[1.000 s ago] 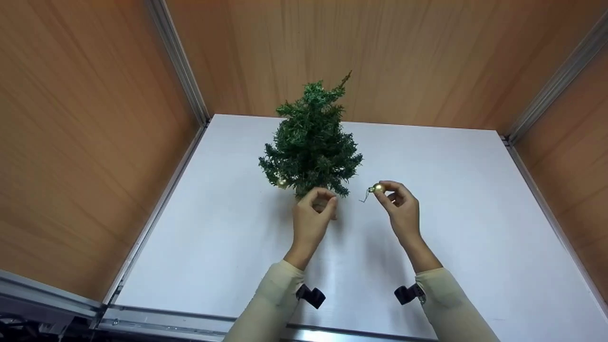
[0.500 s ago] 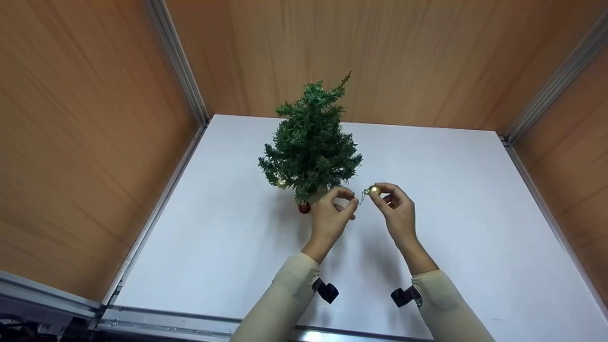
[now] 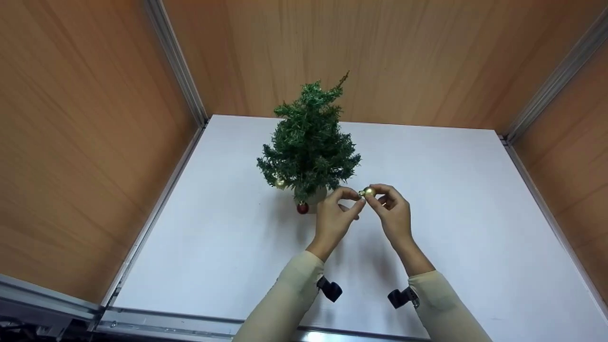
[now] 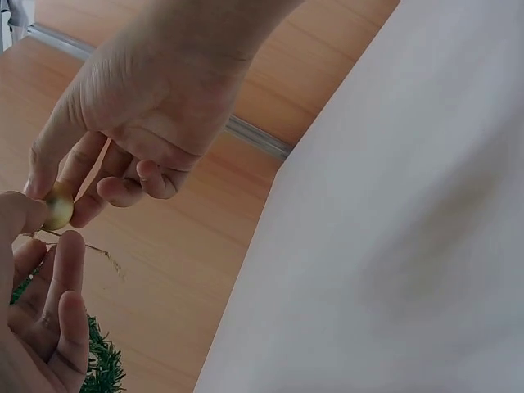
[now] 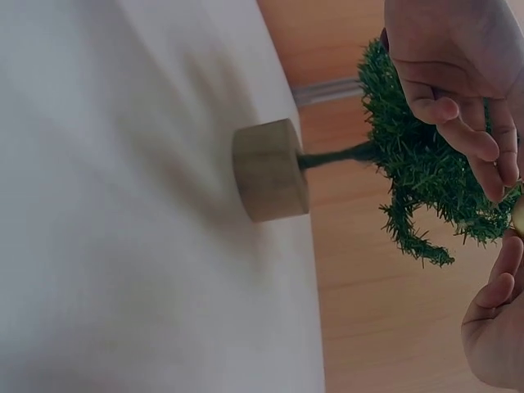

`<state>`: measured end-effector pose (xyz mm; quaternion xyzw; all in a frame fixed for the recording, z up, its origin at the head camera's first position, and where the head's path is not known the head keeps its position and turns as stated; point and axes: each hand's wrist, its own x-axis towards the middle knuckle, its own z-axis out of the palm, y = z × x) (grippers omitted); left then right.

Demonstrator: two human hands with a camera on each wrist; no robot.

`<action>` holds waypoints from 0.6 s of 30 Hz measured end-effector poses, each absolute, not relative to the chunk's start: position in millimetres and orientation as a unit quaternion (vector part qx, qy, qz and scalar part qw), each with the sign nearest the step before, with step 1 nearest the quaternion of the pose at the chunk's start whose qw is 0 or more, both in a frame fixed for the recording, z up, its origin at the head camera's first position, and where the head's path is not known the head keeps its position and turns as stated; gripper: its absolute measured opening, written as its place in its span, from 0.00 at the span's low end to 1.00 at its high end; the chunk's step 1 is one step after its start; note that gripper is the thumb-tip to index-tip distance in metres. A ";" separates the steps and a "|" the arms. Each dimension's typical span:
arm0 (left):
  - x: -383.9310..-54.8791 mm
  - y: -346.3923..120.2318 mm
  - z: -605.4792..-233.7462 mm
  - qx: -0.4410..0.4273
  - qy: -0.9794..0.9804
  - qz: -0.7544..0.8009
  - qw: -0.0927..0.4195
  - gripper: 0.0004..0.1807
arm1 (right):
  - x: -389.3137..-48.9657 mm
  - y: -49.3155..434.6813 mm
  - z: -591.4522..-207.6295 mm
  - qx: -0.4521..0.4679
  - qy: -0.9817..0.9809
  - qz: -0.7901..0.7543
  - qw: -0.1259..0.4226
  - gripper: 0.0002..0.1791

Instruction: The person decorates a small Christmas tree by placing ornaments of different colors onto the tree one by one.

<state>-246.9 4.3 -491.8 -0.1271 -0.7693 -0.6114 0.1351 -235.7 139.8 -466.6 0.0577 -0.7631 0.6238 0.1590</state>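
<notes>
A small gold Christmas bauble is held in front of the artificial Christmas tree, above the white table. My right hand pinches the ball between thumb and fingers. From the other side, my left hand brings thumb and forefinger together at its cap and hook. In the left wrist view a thin wire hook trails from the gold bauble past the left fingers. Another gold bauble hangs on the tree's lower left, and a red bauble hangs low at its front.
The tree stands on a round, pale base, partly behind my left hand in the head view. Wood-grain panels enclose the white table at the back and sides. A metal rail runs along the front edge.
My left hand has moved right, away from the tree's front, to the bauble's hook, uncovering the red bauble. My right hand has shifted slightly left with the gold bauble.
</notes>
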 end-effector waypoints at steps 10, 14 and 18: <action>-247.6 4.3 -492.5 -0.122 -0.766 -0.617 0.136 0.06 | -236.6 141.3 -474.5 0.063 -0.759 0.630 0.154 0.18; -247.2 3.9 -492.5 -0.122 -0.765 -0.616 0.140 0.05 | -243.6 145.2 -488.1 0.063 -0.754 0.635 0.153 0.20; -246.5 3.6 -491.6 -0.123 -0.764 -0.616 0.144 0.03 | -248.0 147.3 -497.0 0.059 -0.755 0.635 0.155 0.22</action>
